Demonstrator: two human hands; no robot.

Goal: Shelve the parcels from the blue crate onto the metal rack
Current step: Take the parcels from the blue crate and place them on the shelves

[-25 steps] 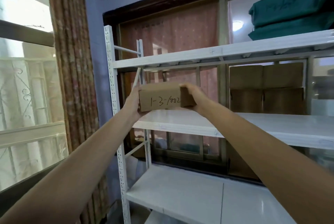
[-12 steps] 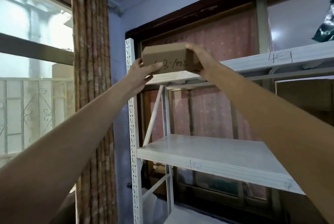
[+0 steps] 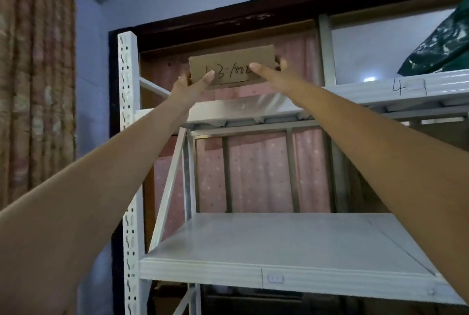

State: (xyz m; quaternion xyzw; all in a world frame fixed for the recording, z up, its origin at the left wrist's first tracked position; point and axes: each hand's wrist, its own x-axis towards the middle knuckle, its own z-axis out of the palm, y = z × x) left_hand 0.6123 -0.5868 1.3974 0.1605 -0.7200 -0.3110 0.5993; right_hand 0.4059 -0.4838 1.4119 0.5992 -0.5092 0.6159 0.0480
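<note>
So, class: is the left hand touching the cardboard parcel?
Touching. The head view shows the left hand with its thumb laid on the front of the cardboard parcel.

Parcel (image 3: pixel 231 67) above top shelf (image 3: pixel 243 111) (between hands)

A brown striped curtain (image 3: pixel 35 81) hangs down the left edge, pink dotted fabric (image 3: pixel 258 172) fills the dark-framed window at centre, and a green bag (image 3: pixel 441 45) sits upper right.
</note>
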